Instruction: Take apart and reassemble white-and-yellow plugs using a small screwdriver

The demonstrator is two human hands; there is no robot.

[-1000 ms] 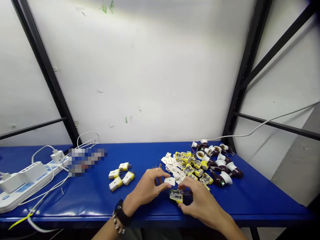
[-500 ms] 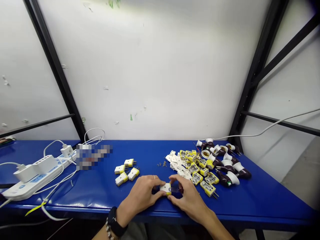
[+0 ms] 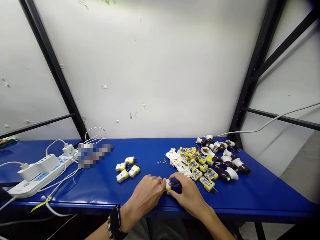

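A yellow-and-white plug (image 3: 168, 184) is held between my two hands near the table's front edge. My left hand (image 3: 151, 190) is closed over its left part and hides much of it. Thumb and forefinger of my right hand (image 3: 190, 193) pinch its right end, with a gap between that hand's palm and the plug. Several similar closed plugs (image 3: 122, 175) lie left of my hands. To the right are loose white covers (image 3: 176, 158) and open yellow plug housings (image 3: 207, 183) with metal parts inside. Small screws (image 3: 164, 161) lie beyond my hands.
Dark lamp sockets with white rims (image 3: 232, 173) are heaped at the right. A white power strip (image 3: 27, 187) with adapters and cables runs along the left. Behind the blue table (image 3: 105, 190) stands a white wall, with black frame posts (image 3: 250, 78) at both sides.
My left hand has closed further over the plug, so less of its white face shows. My right hand still pinches the other end. The view has shifted slightly.
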